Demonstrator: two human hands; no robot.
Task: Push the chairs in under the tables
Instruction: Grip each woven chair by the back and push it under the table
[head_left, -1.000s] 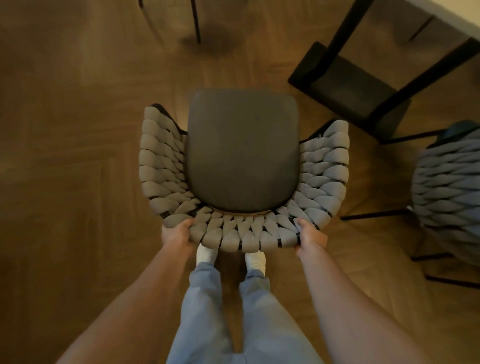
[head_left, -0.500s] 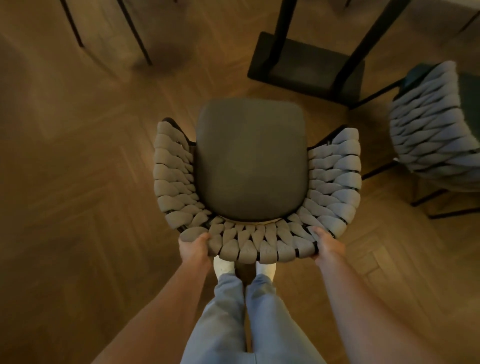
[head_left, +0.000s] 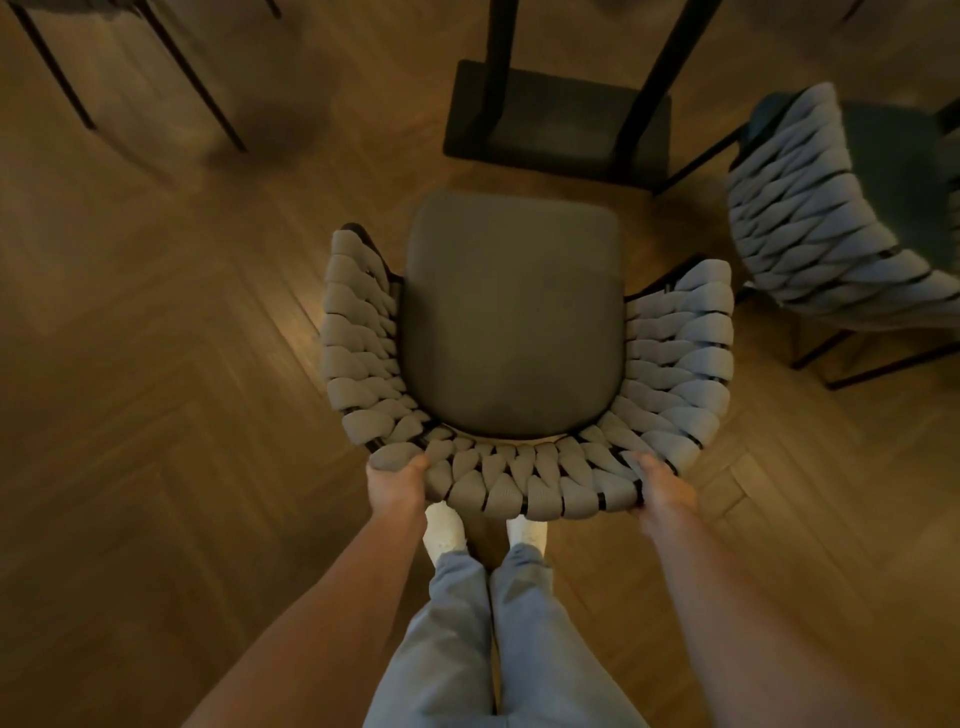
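Observation:
A grey woven-back chair (head_left: 511, 322) with a dark seat cushion stands on the wooden floor right in front of me, seen from above. My left hand (head_left: 395, 486) grips the left end of its curved backrest and my right hand (head_left: 665, 488) grips the right end. The black table base (head_left: 558, 127), a flat plate with two slanting black legs, lies just beyond the seat's front edge. The tabletop itself is out of view.
A second woven chair (head_left: 831, 218) stands at the right, next to the table base. Thin black legs of other furniture (head_left: 202, 88) show at the top left. My legs and white socks (head_left: 444, 530) are directly behind the chair. Herringbone floor stretches to the left.
Held by both hands, the chair has swung round to face the table base, which has shifted from the upper right to straight ahead. The second chair has come further into view at the right.

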